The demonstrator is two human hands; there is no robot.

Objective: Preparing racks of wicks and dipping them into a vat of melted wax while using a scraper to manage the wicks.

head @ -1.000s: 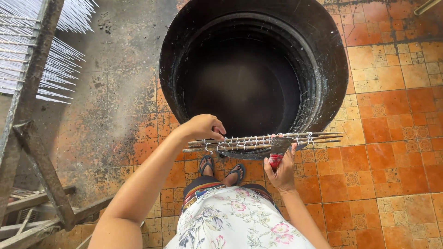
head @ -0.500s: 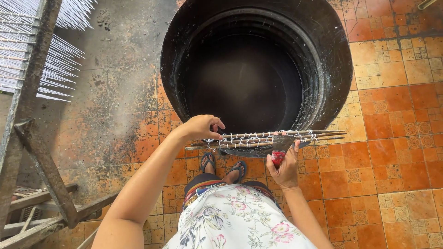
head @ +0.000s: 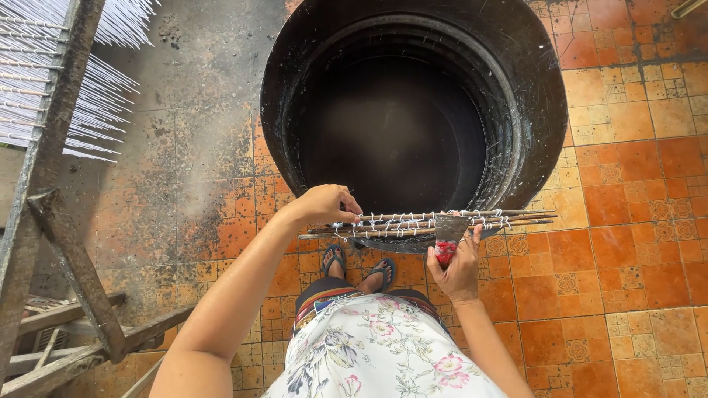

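Over the black vat's (head: 542,110) near rim, my left hand (head: 324,204) pinches the stick bundle (head: 431,223) level; my right hand (head: 457,269) clamps a red-handled scraper (head: 446,237) against it.

Left hand (head: 323,204) (gripping) — right hand (head: 456,269) clenched.

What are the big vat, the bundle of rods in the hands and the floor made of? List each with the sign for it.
Big vat: probably metal, blackened and dull; thin rolled rim, sooty coating.
Bundle of rods: thin brown sticks, likely wood or bamboo, wound with white string; left hand grips one end, right hand holds a scraper against it.
Floor: orange patterned ceramic tiles, stained dark towards the left.
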